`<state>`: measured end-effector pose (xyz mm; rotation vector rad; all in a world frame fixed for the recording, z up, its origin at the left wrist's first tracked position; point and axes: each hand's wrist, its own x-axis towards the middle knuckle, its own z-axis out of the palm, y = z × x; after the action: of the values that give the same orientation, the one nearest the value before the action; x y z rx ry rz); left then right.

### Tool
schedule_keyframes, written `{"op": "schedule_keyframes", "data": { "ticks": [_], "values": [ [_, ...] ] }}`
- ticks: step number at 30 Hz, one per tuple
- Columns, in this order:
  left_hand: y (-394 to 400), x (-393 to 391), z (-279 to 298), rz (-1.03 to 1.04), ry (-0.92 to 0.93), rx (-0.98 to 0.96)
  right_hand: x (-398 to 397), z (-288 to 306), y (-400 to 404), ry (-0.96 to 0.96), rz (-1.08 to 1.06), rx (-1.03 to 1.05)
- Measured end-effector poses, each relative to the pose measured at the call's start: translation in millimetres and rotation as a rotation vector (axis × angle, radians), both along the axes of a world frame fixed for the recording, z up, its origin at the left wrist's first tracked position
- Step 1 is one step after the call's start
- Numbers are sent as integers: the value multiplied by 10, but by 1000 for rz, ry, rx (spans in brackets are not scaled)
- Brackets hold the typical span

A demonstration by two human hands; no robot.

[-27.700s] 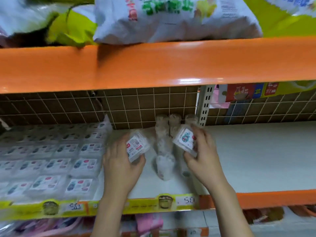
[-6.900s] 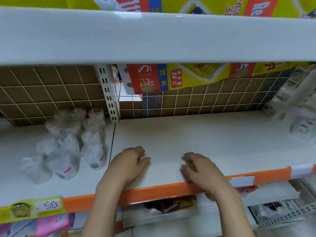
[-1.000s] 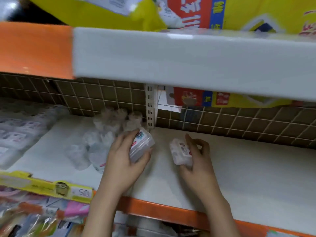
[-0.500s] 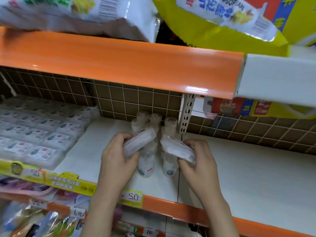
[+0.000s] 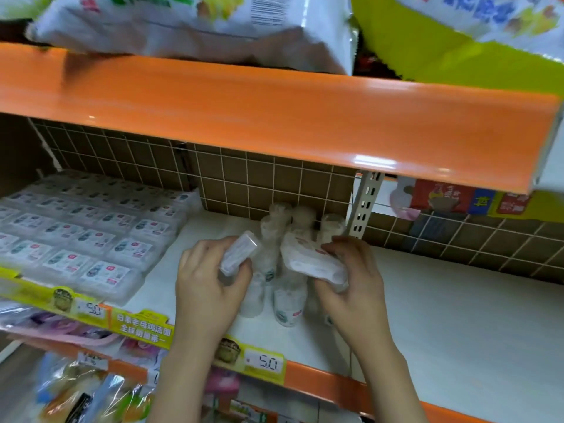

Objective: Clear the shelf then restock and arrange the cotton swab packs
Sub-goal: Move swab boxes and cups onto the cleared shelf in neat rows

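Left hand (image 5: 207, 285) gripped box (image 5: 239, 254), right hand (image 5: 351, 282) gripped pack (image 5: 311, 261); both hovered above bottles (image 5: 287, 297), long axes tilted toward shelf (image 5: 457, 315) back.

A: Layout? 
B: Shelf (image 5: 457, 315) in the middle; flat packs (image 5: 91, 239) in rows on its left part, upright packs (image 5: 287, 270) clustered centre, running from near to the far grid wall (image 5: 274, 184).
A: Hands?
B: Left hand (image 5: 210, 288) holds a pack (image 5: 239, 254) left of the cluster, right hand (image 5: 351, 285) holds another pack (image 5: 311, 261) right of it. Price strip (image 5: 262, 361) on the near edge, bags (image 5: 198, 25) on the upper shelf (image 5: 274, 117).
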<state>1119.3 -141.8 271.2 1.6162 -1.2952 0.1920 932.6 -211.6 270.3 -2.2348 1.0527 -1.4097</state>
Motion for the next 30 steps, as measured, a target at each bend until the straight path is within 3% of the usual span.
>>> {"op": "schedule_keyframes", "data": {
  "ticks": [10,17,21,25,30],
  "values": [
    [205,1184,56,31,76,-83,1193,-84,234,-22,-143,20],
    [246,2097,-61,-72,49,-28,2076,-149,458,-39,-125,12],
    [194,2259,-136,-173,18,35,2272,-205,528,-15,-137,69],
    [81,2224,-180,-275,225,83,2269,-233,575,-36,-222,97],
    [-254,2064,-150,-398,37,0,2134,-167,549,-60,-306,110]
  ]
}}
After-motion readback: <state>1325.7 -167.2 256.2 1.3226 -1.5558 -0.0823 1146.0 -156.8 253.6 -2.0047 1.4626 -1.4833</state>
